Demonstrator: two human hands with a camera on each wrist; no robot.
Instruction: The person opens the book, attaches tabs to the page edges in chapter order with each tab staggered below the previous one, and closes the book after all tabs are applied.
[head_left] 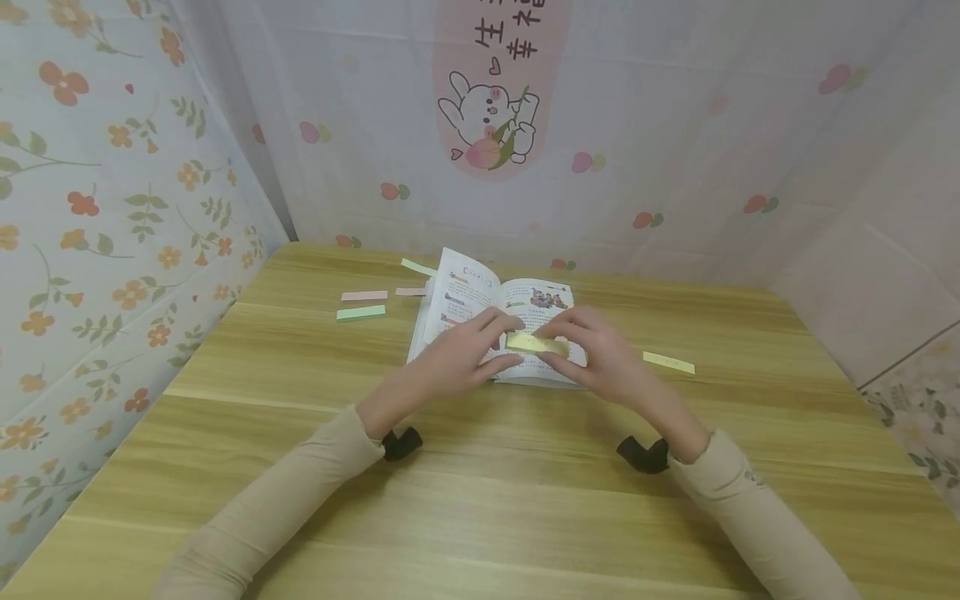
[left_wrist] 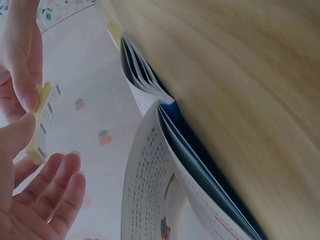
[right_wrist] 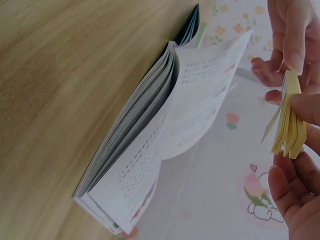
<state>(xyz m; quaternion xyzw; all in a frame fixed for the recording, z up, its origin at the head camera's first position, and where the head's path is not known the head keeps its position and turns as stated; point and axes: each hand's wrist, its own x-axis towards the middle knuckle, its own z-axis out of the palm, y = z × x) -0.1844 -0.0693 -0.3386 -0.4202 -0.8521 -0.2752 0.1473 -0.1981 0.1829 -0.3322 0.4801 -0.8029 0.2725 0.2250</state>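
Observation:
A pad of yellow sticky tabs is held up over the open book by both hands. My left hand pinches its left end between thumb and fingers. At the other end, my right hand grips the pad the same way. In the right wrist view the pad has its strips fanned apart at one end, with one thin strip standing off. Its printed backing shows in the left wrist view. Text and a small coloured picture fill the book's right page; the left page arches up.
Left of the book lie a pink tab pad and a green tab pad. A pink tab and a green tab stick out from the book's left side. A yellow strip lies on the wooden table at right.

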